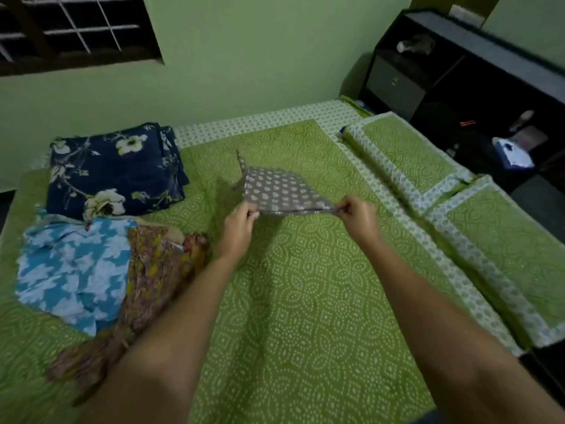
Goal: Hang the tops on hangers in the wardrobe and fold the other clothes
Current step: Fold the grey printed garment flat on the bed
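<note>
A grey garment with a white leaf print (279, 189) is stretched in the air over the middle of the green bed (305, 301). My left hand (240, 221) pinches its near left corner and my right hand (357, 217) pinches its near right corner. Its far end droops toward the bedspread, with one corner sticking up. On the left of the bed lie a blue and white printed garment (73, 270) and a brown patterned garment (146, 276), both loose and crumpled. Behind them sits a folded navy floral cloth (116, 169).
Two green pillows (406, 157) (501, 255) lie along the bed's right side. A dark headboard unit with shelves and a drawer (458, 87) stands behind them. A green wall and a barred window (76, 29) are at the back.
</note>
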Action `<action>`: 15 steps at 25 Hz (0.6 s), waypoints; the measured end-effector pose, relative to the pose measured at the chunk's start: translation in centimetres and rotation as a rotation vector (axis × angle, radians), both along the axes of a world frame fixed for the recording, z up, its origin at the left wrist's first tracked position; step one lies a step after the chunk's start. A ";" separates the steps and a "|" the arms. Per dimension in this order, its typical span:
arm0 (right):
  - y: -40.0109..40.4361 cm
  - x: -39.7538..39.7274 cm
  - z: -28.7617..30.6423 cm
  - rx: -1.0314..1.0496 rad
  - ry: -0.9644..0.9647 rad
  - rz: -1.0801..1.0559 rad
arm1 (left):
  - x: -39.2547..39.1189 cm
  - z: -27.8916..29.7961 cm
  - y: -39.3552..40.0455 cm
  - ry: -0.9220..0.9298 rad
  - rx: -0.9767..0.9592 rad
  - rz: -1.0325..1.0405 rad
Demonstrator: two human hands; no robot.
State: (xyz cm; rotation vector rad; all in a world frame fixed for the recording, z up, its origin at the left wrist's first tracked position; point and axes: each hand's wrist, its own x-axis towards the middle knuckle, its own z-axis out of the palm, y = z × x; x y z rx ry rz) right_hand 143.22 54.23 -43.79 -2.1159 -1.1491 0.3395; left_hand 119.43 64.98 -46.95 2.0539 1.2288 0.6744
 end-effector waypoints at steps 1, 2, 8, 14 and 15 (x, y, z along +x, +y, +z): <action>-1.1 -0.4 -3.5 -0.038 0.022 0.018 | -0.7 -3.3 -1.2 0.041 -0.042 -0.024; -2.4 -0.8 -7.0 -0.081 0.041 0.039 | -1.4 -6.4 -2.6 0.083 -0.102 -0.047; -9.5 -3.1 -28.7 -0.502 -0.006 0.273 | -6.1 -28.6 -9.9 0.580 -0.147 -0.290; -12.0 -5.6 -40.4 -0.590 -0.580 0.599 | -5.2 -36.2 -10.2 0.891 0.371 -0.646; -11.7 -5.7 -41.1 -0.608 -0.625 0.603 | -4.6 -36.4 -9.9 0.902 0.422 -0.677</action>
